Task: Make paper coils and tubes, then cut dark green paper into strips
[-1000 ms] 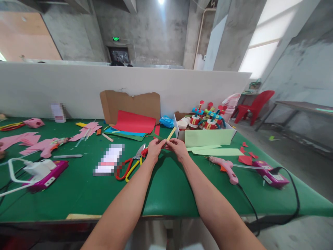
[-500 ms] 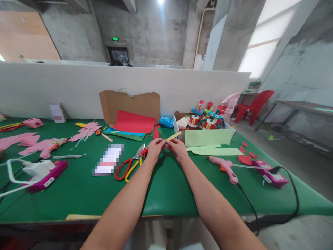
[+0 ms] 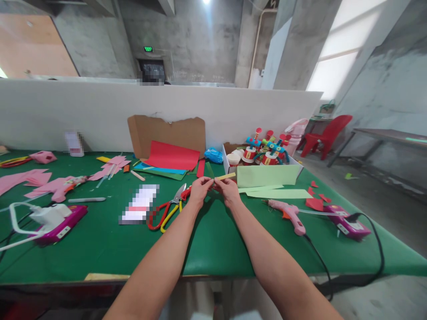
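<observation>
Yellow paper strip (image 3: 226,176) has tipped from pointing up to lying nearly flat, so the folding looks underway. Left hand (image 3: 199,189) and right hand (image 3: 229,190) both pinch it shut, with a thin green strip (image 3: 209,170), mid-counter (image 3: 100,240) above the felt. Red-and-yellow scissors (image 3: 168,209) lie beside

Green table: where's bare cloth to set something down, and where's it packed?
Free: the near strip of the green table, between the scissors and the pink glue gun, under both forearms. Also bare between the purple glue gun and the scissors, near edge. Crowded: pink paper cutouts far left, paper sheets and box at the back.
</observation>
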Demonstrator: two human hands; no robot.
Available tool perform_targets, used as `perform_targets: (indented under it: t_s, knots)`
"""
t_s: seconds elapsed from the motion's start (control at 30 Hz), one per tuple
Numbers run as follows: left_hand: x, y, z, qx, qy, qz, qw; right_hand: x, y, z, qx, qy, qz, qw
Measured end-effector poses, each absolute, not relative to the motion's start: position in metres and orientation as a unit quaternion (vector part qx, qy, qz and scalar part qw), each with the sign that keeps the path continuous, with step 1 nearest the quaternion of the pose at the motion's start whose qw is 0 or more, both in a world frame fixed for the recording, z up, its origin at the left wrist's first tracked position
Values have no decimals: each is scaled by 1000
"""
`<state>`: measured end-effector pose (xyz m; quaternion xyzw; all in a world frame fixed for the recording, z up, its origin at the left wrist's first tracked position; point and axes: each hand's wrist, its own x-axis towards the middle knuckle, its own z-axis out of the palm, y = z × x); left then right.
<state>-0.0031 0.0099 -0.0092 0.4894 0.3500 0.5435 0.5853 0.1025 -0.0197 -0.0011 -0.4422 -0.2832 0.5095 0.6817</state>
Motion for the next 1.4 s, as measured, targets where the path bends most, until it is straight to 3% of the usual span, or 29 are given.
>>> perform_targets:
  t_s: [0.3,0.73,1.2,1.4]
  knots:
    - [-3,10,-11,488,343,520,611,102,-21,1,-454,-289,493,683]
    - [-3,7,-3,520,374,552,534,117,-20,13,-482,-276,404,727]
    - [-9,10,-1,474,372,559,570,145,-14,12,-470,-216,365,774]
    - [-9,11,-3,460,346,554,602,120,-22,12,-446,-318,515,659]
